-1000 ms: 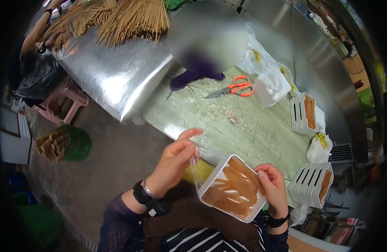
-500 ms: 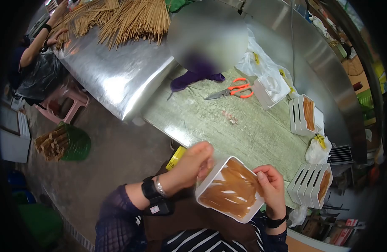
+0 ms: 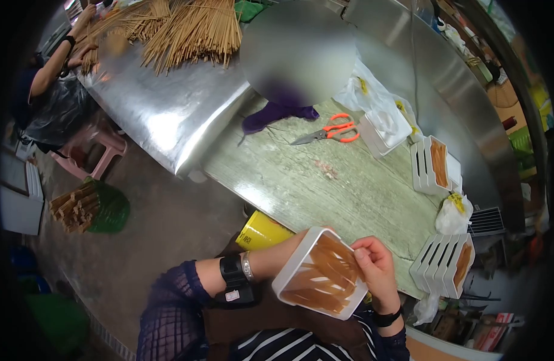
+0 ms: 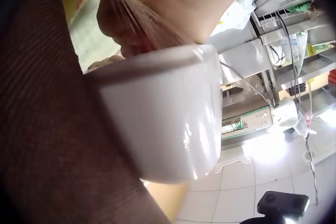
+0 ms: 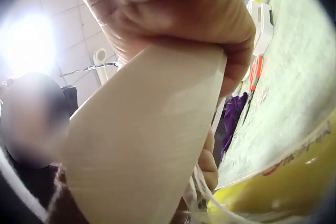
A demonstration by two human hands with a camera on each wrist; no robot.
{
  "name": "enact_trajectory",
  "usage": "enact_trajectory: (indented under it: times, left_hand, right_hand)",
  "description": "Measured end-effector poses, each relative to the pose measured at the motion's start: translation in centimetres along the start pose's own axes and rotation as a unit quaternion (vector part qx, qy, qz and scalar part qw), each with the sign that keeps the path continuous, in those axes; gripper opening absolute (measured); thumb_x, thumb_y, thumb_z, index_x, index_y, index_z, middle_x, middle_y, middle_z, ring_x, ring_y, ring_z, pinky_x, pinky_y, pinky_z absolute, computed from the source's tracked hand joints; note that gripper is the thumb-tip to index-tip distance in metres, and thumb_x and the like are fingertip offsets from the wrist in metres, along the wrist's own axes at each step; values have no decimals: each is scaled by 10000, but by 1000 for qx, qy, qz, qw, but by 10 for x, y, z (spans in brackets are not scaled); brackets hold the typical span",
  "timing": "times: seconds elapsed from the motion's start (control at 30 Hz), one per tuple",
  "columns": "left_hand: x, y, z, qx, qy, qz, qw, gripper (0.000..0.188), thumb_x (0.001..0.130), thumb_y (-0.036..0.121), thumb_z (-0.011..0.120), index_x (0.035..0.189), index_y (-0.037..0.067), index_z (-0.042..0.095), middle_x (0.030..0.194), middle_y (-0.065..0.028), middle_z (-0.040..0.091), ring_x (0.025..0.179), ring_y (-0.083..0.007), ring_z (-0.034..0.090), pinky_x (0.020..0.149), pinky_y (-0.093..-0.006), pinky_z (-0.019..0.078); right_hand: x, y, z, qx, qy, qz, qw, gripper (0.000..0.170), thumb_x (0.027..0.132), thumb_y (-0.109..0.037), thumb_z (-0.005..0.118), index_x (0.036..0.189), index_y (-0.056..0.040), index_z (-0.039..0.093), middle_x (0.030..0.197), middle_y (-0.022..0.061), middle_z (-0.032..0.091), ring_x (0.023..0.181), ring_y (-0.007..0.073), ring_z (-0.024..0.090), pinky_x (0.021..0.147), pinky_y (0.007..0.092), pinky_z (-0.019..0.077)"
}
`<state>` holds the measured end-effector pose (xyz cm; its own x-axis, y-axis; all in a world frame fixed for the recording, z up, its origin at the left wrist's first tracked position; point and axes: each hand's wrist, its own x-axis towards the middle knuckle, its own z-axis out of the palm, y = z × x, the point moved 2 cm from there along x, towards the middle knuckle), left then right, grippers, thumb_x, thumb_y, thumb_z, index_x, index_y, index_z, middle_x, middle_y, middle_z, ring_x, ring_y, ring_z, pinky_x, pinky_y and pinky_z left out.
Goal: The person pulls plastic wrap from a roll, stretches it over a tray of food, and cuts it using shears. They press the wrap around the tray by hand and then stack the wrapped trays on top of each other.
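- I hold one white plastic tray [image 3: 296, 257] in the air in front of my body, by the near edge of the green work surface [image 3: 283, 180]; it is tilted, its hollow side facing up towards me.
- Flat brown strips [image 3: 328, 271] lie in my tray, overlapping too much to count.
- My right hand [image 3: 379, 271] pinches the tray's right rim between thumb and fingers.
- My left hand [image 4: 152, 3] is behind the tray, mostly hidden from the head view; I cannot tell whether its fingers pinch anything.
- One piece of clear film [image 4: 137, 16] stretches between my left hand and the tray's rim.
- Just below my left forearm, beside the surface's near edge, is one yellow container [image 3: 259, 231] with printed lettering.
- Towards the surface's left edge lies one purple cloth [image 3: 271, 117], and near it one pair of scissors [image 3: 334, 129] with two orange handles.
- Beside the scissors, towards the far edge, one white box [image 3: 373, 138] has a plastic bag [image 3: 390, 120] on it.
- Two stacks of slotted white trays stand along the right edge: the farther stack [image 3: 422, 168] and the nearer stack [image 3: 430, 265], each showing brown strips; one small knotted bag [image 3: 452, 216] sits between them.
- Beyond the left edge, one steel table [image 3: 168, 114] bears many thin sticks [image 3: 195, 30], too many to count.
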<state>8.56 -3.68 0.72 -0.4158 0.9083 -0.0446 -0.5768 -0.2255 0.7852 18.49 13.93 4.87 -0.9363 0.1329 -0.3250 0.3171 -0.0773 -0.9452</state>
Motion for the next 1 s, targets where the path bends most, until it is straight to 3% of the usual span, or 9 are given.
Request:
enact_trajectory:
  times: [0.13, 0.23, 0.33, 0.43, 0.47, 0.5, 0.57, 0.73, 1.0]
  left_hand:
    - [3, 9, -17, 337, -30, 57, 939, 159, 896, 150, 642, 1012, 70, 569, 948, -9, 609, 844, -102, 607, 716, -281, 501]
    - [-5, 24, -41, 619, 126, 2, 776, 145, 896, 82, 595, 1038, 52, 590, 1011, -51, 615, 851, -141, 624, 722, -300, 502]
    - [-31, 53, -49, 608, 307, 181, 710, 229, 916, 46, 535, 1138, 36, 591, 1089, -90, 616, 901, -194, 643, 774, -315, 518]
    - [-47, 60, -10, 366, 263, 204, 869, 339, 919, 17, 501, 1254, 20, 552, 1138, -119, 612, 996, -235, 634, 863, -318, 514]
    - [-48, 60, 8, 362, 205, 181, 891, 430, 934, 67, 498, 1360, 12, 469, 1297, -157, 548, 1186, -281, 550, 990, -349, 458]
    - [-48, 52, 13, 475, 139, 179, 851, 514, 944, 120, 496, 1432, 13, 375, 1448, -191, 410, 1348, -299, 399, 1090, -382, 353]
    - [-41, 35, 14, 417, 72, 195, 885, 636, 975, 225, 495, 1494, -5, 209, 1547, -188, 245, 1434, -323, 238, 1160, -400, 207]
    - [-25, 25, 2, 420, 106, 160, 887, 590, 1017, 279, 434, 1482, -18, 226, 1523, -196, 279, 1411, -301, 280, 1146, -381, 232]
    - [-21, 5, -18, 224, 138, 29, 964, 528, 1029, 304, 450, 1465, 32, 330, 1431, -112, 429, 1307, -186, 415, 1087, -330, 336]
  right_hand:
    - [1, -2, 1, -11, -17, 1, 1000, 131, 963, -101, 579, 1053, -6, 587, 870, 10, 651, 782, 39, 572, 707, 191, 447]
    - [3, -1, -3, -13, -7, 5, 1000, 129, 961, -99, 581, 1049, -4, 588, 867, 6, 650, 781, 37, 572, 702, 191, 448]
    - [2, 2, -5, 9, 19, -7, 1000, 125, 957, -100, 589, 1039, -5, 593, 854, -4, 644, 764, 31, 567, 679, 187, 442]
    - [2, 4, -9, -10, 58, 8, 998, 111, 947, -99, 603, 1016, -12, 605, 816, -17, 629, 720, 22, 545, 635, 182, 424]
    - [3, 5, -10, -56, 72, 15, 996, 105, 942, -101, 610, 1006, -17, 609, 796, -22, 622, 699, 20, 534, 615, 180, 416]
    - [6, 5, -10, -86, 77, 1, 993, 97, 934, -103, 621, 985, -21, 613, 762, -30, 604, 677, 16, 512, 597, 176, 400]
    - [8, 9, -8, -18, 79, -12, 997, 90, 931, -96, 622, 967, -15, 606, 738, -32, 595, 647, 19, 507, 571, 176, 389]
    - [0, -3, -5, -109, 48, 11, 993, 286, 964, -213, 570, 1126, 21, 600, 1030, 96, 623, 946, 155, 561, 825, 288, 468]
    - [-1, -11, 9, -117, 67, -21, 991, 180, 954, -164, 574, 1029, -8, 622, 896, 45, 626, 826, 119, 562, 736, 253, 467]
